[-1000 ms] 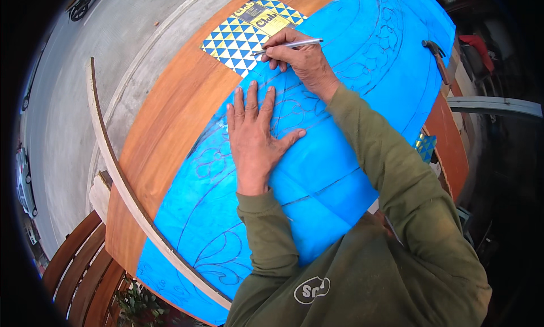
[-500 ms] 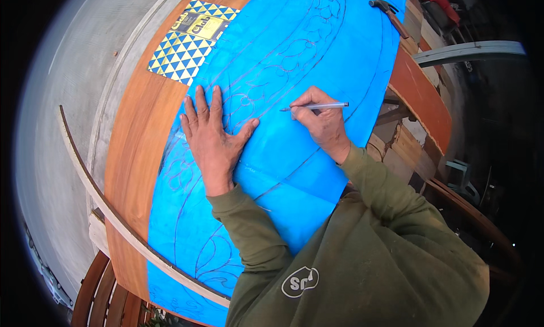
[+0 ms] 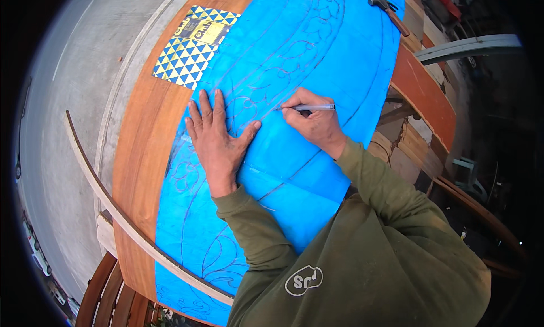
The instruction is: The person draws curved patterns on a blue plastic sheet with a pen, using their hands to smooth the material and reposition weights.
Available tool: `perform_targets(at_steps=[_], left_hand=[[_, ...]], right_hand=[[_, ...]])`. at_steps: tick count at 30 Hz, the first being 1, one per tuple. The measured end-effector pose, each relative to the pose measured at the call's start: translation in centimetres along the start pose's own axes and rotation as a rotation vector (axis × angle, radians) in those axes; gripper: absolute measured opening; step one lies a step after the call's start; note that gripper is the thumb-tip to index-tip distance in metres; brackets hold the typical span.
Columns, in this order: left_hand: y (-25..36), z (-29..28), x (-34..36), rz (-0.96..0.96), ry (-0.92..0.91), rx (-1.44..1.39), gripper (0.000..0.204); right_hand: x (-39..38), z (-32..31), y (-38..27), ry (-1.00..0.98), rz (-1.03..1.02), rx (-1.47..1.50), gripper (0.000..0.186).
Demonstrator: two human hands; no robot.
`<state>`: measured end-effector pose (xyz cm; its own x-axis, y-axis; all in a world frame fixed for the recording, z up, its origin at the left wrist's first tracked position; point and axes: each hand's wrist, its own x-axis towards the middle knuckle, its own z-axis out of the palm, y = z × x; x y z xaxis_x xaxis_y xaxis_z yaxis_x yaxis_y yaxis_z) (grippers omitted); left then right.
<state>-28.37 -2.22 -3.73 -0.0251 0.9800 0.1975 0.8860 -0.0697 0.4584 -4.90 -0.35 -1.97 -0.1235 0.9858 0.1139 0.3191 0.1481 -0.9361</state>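
Note:
A large blue sheet (image 3: 306,174) covered with dark drawn scrolls, flowers and long curved lines lies over a brown wooden board (image 3: 139,174). My left hand (image 3: 218,146) rests flat on the sheet with its fingers spread. To its right, my right hand (image 3: 314,123) grips a clear pen (image 3: 320,107) between thumb and fingers. The pen's tip touches or nearly touches the sheet beside a curved band of scrollwork, a little right of my left thumb.
A yellow-and-blue patterned cardboard piece (image 3: 187,49) lies on the board at upper left. A hammer (image 3: 390,14) rests on the sheet's far right edge. One thin curved wooden strip (image 3: 133,231) crosses the lower left. Wood pieces (image 3: 419,148) lie right of the sheet.
My right hand has shifted slightly left with the pen, bringing the tip nearer the drawn band. The left hand stays flat on the sheet; the whole view has moved a little.

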Motion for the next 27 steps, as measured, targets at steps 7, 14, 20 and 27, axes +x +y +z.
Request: perform_targets(at_steps=[7, 14, 20, 27], left_hand=[[0.04, -0.09, -0.16, -0.013, 0.012, 0.002, 0.107], [0.41, 0.61, 0.02, -0.018, 0.028, 0.052, 0.108], [0.36, 0.49, -0.03, -0.023, 0.030, 0.058, 0.108], [0.62, 0.48, 0.04, -0.018, 0.035, 0.057, 0.105]], right_hand=[[0.07, 0.37, -0.21, -0.023, 0.009, -0.003, 0.008], [0.06, 0.02, -0.33, -0.035, -0.004, -0.058, 0.007], [0.09, 0.38, -0.08, -0.059, 0.003, -0.082, 0.007], [0.26, 0.40, -0.18, -0.065, -0.025, -0.066, 0.005]])
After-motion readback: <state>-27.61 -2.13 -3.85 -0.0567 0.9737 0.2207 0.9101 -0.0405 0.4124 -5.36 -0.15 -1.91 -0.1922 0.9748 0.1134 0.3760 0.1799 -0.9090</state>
